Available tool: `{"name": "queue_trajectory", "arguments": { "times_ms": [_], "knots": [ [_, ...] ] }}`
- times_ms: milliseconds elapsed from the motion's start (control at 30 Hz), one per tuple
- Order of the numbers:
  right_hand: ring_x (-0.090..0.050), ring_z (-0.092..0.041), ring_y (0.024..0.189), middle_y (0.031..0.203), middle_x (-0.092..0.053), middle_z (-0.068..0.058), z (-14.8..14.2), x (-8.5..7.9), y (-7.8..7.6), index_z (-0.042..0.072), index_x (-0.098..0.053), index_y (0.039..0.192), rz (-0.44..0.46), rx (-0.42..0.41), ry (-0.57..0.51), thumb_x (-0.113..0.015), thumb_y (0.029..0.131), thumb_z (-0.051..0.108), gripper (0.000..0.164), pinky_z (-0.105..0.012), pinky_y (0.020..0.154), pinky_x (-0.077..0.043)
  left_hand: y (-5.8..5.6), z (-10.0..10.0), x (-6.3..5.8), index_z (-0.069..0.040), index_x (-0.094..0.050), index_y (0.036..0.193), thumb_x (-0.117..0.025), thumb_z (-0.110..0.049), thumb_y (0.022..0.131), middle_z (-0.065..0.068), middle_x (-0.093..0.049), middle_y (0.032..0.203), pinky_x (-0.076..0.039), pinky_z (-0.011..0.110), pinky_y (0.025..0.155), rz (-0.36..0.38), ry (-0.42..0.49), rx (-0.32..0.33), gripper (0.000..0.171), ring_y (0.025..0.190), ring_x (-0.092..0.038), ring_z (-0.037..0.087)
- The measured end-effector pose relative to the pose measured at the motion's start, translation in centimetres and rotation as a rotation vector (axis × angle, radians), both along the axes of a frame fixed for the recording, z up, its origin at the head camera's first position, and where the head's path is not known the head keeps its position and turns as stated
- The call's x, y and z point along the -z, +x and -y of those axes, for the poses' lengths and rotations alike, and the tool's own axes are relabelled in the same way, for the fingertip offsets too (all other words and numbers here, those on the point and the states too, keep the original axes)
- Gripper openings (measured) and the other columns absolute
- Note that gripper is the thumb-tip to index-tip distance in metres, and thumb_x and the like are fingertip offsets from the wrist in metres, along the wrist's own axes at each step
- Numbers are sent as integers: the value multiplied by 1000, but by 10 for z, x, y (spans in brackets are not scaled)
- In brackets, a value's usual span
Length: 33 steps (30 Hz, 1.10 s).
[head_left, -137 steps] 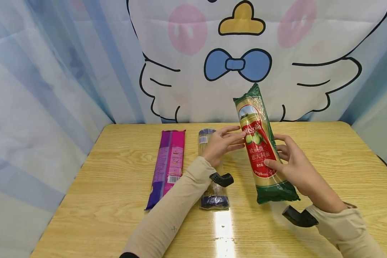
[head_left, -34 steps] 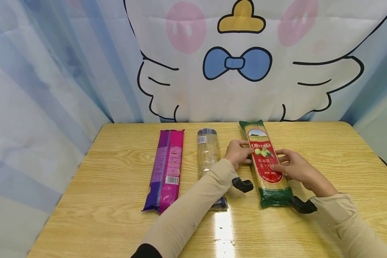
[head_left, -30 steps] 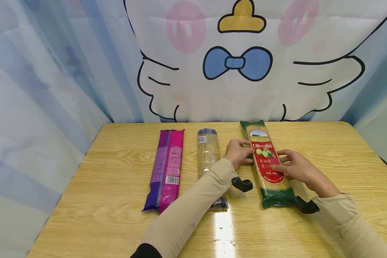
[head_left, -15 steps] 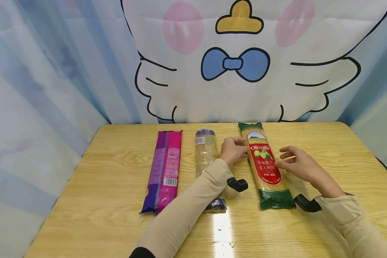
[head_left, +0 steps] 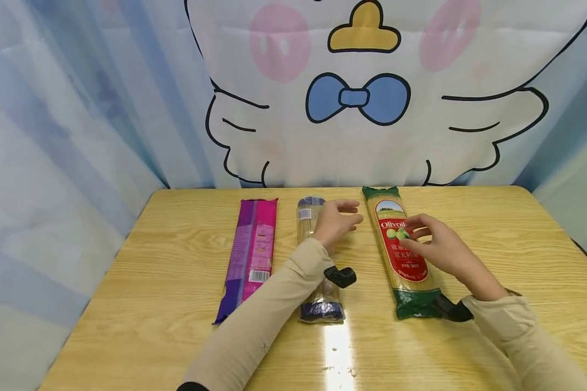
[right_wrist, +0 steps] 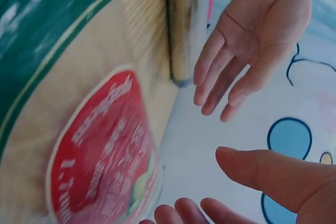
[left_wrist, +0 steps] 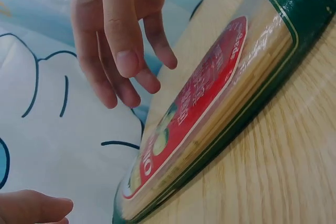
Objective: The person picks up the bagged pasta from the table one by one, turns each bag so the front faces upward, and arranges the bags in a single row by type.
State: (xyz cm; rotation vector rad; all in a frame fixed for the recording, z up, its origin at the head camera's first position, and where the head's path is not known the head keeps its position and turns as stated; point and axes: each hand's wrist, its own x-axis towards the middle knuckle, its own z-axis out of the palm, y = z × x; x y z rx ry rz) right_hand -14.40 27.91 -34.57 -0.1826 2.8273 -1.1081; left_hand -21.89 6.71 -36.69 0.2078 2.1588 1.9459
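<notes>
A green-ended spaghetti packet (head_left: 406,266) with a red oval label lies on the table at the right. My right hand (head_left: 440,247) hovers over its right side, fingers loosely bent and holding nothing. In the right wrist view, a gap shows between my right thumb (right_wrist: 262,169) and fingers. My left hand (head_left: 332,224) is raised left of that packet, also holding nothing, and overlaps a clear noodle packet (head_left: 323,310) with dark blue ends. From the left wrist view, the spaghetti packet (left_wrist: 210,108) lies flat, apart from both hands.
A purple and pink packet (head_left: 261,233) lies at the left, partly hidden by my left sleeve (head_left: 254,320). All three packets rest on a wooden table (head_left: 127,304). A curtain (head_left: 362,152) with a cartoon print hangs behind the table's far edge.
The spaghetti packet, earlier held tilted up between both hands, now lies on the table. Both hands have let go; the left hand has moved away leftward, the right hand slightly left over the packet.
</notes>
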Motion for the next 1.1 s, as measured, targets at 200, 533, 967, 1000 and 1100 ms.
{"name": "queue_trajectory", "arguments": {
  "times_ms": [200,533,967,1000,1100],
  "knots": [
    [-58,-39,112,133,-52,-27,18,-3,0,-8,-47,135,-11,-29,-38,-64,98,19,49,-43,83,-56,1,20,-6,-2,-66,124,-67,-2,92,20,-65,121,-60,43,86,-69,-63,9,33,101,-68,36],
    [-59,-39,112,134,-51,-28,42,-2,-3,-8,-43,138,-24,-96,-115,-64,98,18,52,-45,87,-57,1,55,-12,-3,-66,125,-67,-3,91,19,-66,121,-60,35,83,-111,-129,-26,33,104,-68,29],
    [-60,-35,113,134,-52,-27,69,7,-8,-4,-37,146,15,-143,-131,-65,98,25,63,-47,89,-57,-1,92,-6,-2,-64,129,-68,-4,91,20,-64,124,-59,42,89,-91,-151,-107,38,110,-65,34],
    [-60,-36,113,134,-52,-27,72,8,-8,-4,-37,146,19,-149,-137,-64,98,25,63,-47,89,-57,-2,94,-5,-2,-63,129,-68,-4,91,20,-64,125,-58,43,89,-83,-148,-112,38,110,-64,34],
    [-60,-37,114,133,-52,-27,77,12,-9,-4,-36,146,40,-154,-147,-64,98,25,63,-46,89,-57,-2,99,-2,-2,-63,130,-68,-4,91,21,-62,126,-58,45,90,-72,-137,-121,39,110,-64,35]
  ]
}}
